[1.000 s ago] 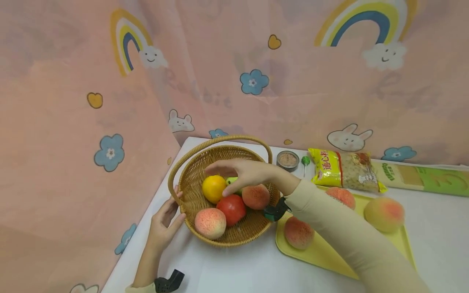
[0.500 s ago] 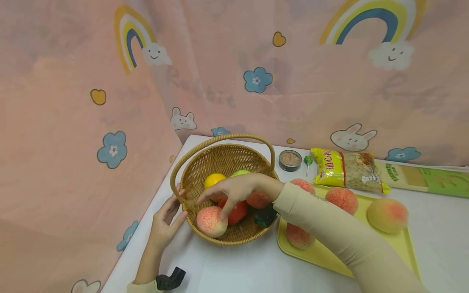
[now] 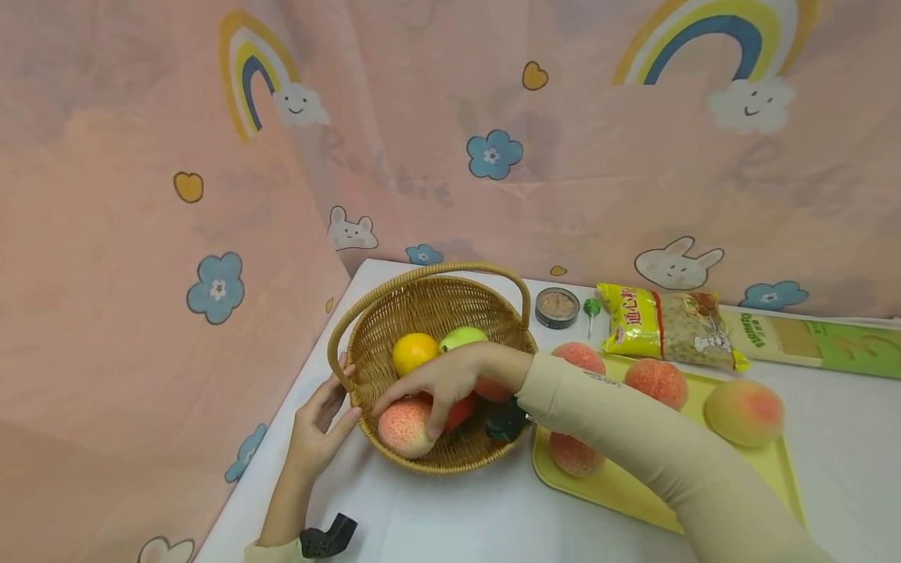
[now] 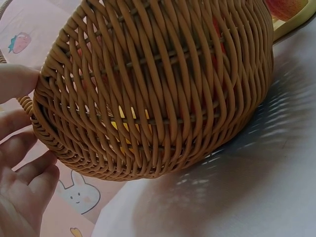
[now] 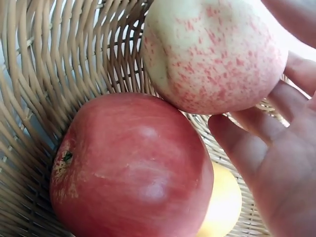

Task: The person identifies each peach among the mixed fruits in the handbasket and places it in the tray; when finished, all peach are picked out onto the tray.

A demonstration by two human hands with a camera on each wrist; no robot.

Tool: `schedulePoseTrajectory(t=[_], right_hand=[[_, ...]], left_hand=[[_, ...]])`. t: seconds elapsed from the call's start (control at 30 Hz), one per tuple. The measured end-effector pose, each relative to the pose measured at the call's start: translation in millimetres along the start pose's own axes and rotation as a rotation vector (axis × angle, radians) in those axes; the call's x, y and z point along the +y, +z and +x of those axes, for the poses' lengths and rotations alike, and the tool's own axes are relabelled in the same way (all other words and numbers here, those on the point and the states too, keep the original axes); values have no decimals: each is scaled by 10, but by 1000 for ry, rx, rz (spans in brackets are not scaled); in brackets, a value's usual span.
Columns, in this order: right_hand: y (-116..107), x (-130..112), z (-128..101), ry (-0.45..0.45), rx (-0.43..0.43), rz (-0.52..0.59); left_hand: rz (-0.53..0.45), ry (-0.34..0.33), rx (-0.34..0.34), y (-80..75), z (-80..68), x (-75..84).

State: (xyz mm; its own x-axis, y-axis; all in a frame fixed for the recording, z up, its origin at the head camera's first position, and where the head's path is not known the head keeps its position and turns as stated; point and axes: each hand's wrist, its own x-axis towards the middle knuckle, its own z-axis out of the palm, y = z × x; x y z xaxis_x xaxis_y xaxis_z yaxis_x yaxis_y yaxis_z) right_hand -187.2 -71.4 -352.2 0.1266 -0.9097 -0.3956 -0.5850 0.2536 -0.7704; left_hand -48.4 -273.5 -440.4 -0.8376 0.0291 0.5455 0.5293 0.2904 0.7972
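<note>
My right hand (image 3: 443, 381) reaches into the wicker basket (image 3: 429, 309) and its fingers curl down around the speckled peach (image 3: 403, 428) lying at the near rim; in the right wrist view the fingers (image 5: 256, 133) touch that peach (image 5: 215, 52), though I cannot tell whether it is off the basket floor. The peach rests against a red apple (image 5: 131, 165), and a yellow fruit (image 5: 222, 205) peeks out from under the apple. From the head view I also see an orange (image 3: 414, 351) and a green apple (image 3: 461, 338) deeper in the basket. My left hand (image 3: 317, 430) rests against the outside of the basket at its left rim, fingers relaxed and fairly straight; the left wrist view shows fingertips (image 4: 29, 170) just beside the woven wall (image 4: 158, 89). To the right of the basket lies a yellow tray (image 3: 767, 477) bearing four more peaches, one of them (image 3: 744, 412) larger and paler. Behind the tray lie a noodle packet (image 3: 669, 324), a small round tin (image 3: 557, 306) and a green lollipop (image 3: 591, 307).
</note>
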Motion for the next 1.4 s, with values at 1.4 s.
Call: schedulePoseTrajectory(t=[1.4], right_hand=[[-130, -99, -545, -153, 440, 107]], left_hand=[[-12, -40, -16, -13, -2, -46]])
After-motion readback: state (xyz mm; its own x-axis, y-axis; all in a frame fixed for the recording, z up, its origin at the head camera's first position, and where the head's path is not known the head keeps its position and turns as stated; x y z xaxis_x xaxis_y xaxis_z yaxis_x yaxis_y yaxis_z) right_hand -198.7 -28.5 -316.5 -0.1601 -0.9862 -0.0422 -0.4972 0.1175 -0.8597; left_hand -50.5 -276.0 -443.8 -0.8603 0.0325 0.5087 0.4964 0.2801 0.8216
